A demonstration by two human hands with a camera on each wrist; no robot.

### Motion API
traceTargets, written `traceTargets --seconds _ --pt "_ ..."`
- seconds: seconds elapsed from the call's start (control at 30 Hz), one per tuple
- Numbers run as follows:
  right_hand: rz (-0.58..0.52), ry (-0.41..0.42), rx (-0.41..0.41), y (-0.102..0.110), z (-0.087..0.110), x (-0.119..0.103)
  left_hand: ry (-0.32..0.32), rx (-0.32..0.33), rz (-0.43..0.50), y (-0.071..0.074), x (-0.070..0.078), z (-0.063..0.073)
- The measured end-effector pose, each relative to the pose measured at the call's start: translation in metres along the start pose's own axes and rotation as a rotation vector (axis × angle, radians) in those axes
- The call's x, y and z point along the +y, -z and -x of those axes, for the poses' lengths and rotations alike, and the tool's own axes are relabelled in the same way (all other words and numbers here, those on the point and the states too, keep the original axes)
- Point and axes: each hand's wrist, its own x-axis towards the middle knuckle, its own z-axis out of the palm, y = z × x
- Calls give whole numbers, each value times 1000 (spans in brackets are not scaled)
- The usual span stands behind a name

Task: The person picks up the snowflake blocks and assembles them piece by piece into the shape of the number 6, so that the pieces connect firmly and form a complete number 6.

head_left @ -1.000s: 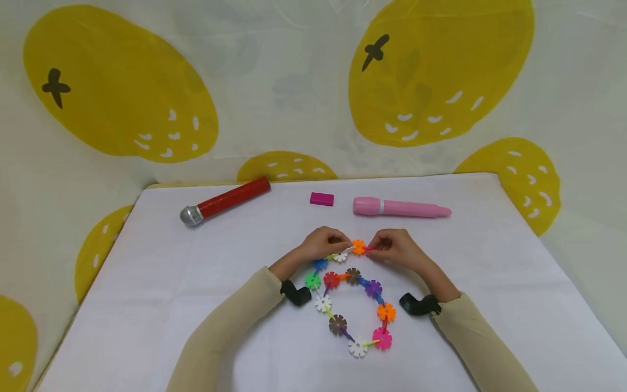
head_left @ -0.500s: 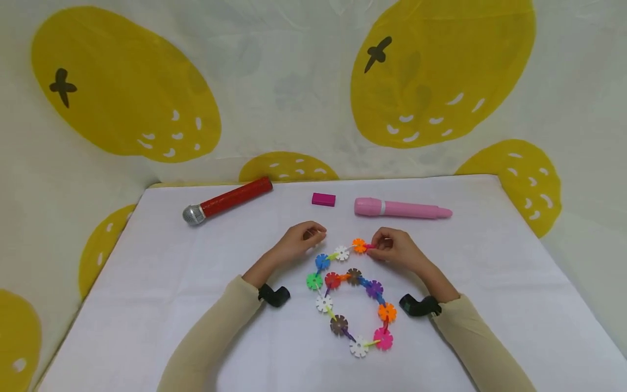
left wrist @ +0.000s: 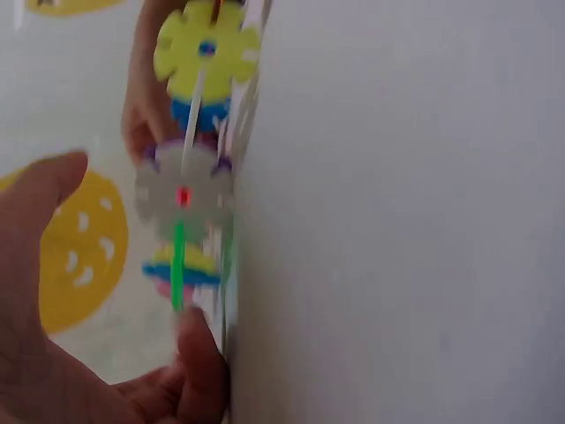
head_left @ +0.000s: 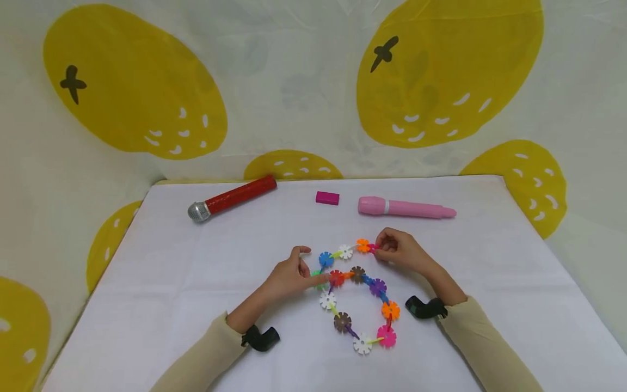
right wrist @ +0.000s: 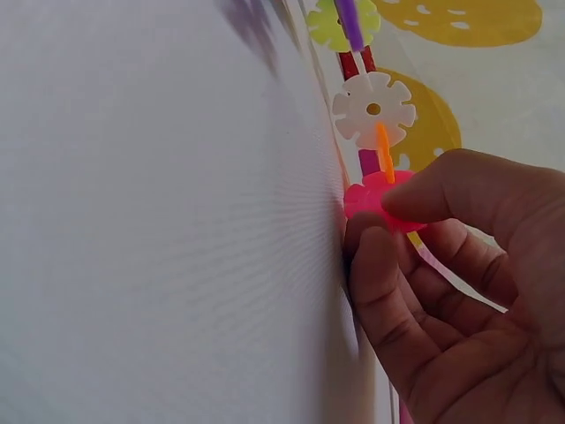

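Observation:
A chain of colourful notched plastic discs, linked edge to edge, curls into a loop on the white tabletop. My right hand [head_left: 403, 251] pinches the pink disc [right wrist: 364, 200] at the chain's far end between thumb and fingers. That disc joins an orange disc [head_left: 363, 246], followed by a white disc [head_left: 345, 251] and a blue disc [head_left: 325, 259]. My left hand [head_left: 289, 276] lies at the chain's left side with thumb and forefinger spread wide. One of its digits reaches the green disc [left wrist: 178, 265], covering part of it in the head view.
Behind the chain lie a red toy microphone [head_left: 240, 196] with a silver head, a small magenta block [head_left: 327, 198] and a pink microphone-shaped toy [head_left: 411, 208]. A white cloth with yellow fruit prints [head_left: 142, 81] hangs at the back. Both wrists carry black camera mounts [head_left: 425, 307].
My left hand has let go of the white disc near the far end, pulled left, then come down to the green disc. My right hand keeps its pinch on the pink disc.

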Motion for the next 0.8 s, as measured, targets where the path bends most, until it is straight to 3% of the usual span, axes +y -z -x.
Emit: traceTargets --seconds 0.13,0.23,0.3,0.53,0.8 --pt "21 1 -4 0 1 -3 -53 41 -262 -15 12 10" --pt "36 10 1 1 1 -5 -92 70 -354 -21 17 14" --pt "39 9 5 1 2 -6 -113 65 -338 -23 18 15" --pt "59 3 23 -1 0 -7 -143 -29 -99 -17 15 15" --pt "65 -20 91 -9 -6 -10 -181 -75 -9 9 7 -9"
